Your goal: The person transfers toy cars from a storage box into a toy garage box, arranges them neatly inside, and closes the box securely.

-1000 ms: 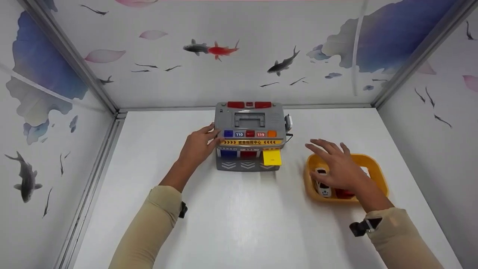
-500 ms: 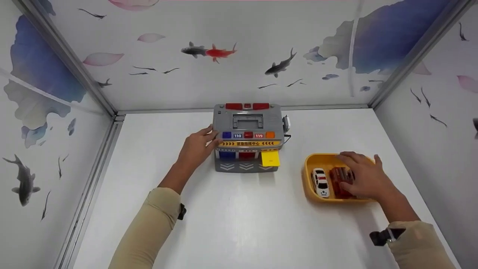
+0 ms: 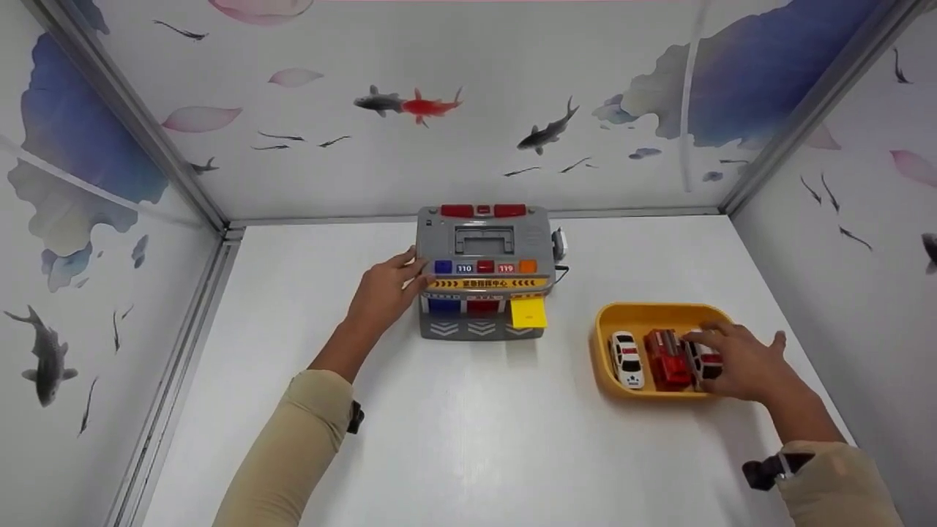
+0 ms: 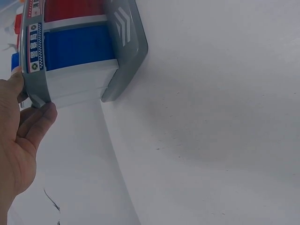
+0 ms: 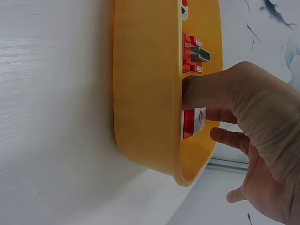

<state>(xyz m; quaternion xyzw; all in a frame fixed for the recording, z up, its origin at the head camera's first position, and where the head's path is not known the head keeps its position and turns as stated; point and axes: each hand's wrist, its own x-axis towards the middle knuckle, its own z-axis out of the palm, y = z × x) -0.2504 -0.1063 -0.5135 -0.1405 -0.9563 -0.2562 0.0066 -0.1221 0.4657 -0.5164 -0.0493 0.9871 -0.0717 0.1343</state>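
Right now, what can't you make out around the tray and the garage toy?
- Third toy car in the yellow tray: head view, the right hand covers most of it; whether the fingers grip or only touch it is unclear.
- Label strip on the toy garage: head view, too small to read.
- Garage front: left wrist view, cut off at the top edge.
- Left hand: fingertips behind the garage's side.
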